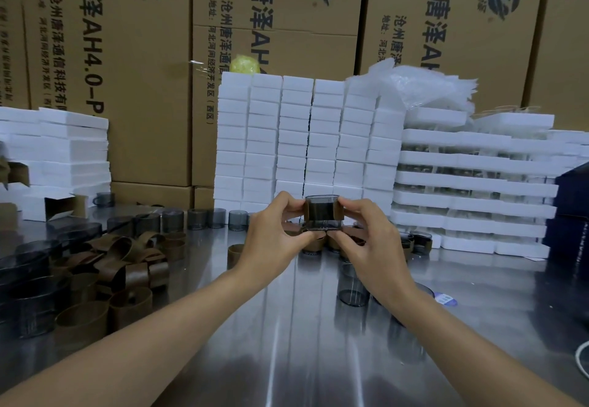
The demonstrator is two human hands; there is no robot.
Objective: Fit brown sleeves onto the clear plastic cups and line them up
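**Q.** What does each grip hold?

**A.** Both hold one piece: a smoky clear plastic cup (322, 212) with a brown sleeve (308, 211) around its wall. I hold it in the air above the steel bench (287, 343), about midway between the left and right edges and toward the far edge. My left grip (274, 231) pinches the cup's left side, fingers curled over the top and thumb underneath. My right grip (376, 244) does the same on the right side. Both are closed on this cup, their fingertips on the sleeve's two ends. I cannot tell whether the sleeve is fully seated.

**Q.** Where do the other pieces lie?

**A.**
- **Loose sleeves** (127, 260) lie in a heap toward the left edge, some upright and some on their sides.
- **Bare cups** (197, 218) stand in a row along the far edge, left of my hands.
- **Sleeved cups** (421, 243) stand near the far edge to the right, and more are partly hidden behind my hands.
- **A single bare cup** (352, 285) stands just under my right wrist.
- **White foam trays** (306, 138) are stacked along the far edge.
- **Printed cardboard cartons** (127, 55) rise behind the trays.
- **A dark blue box** (570, 189) sits at the right edge.
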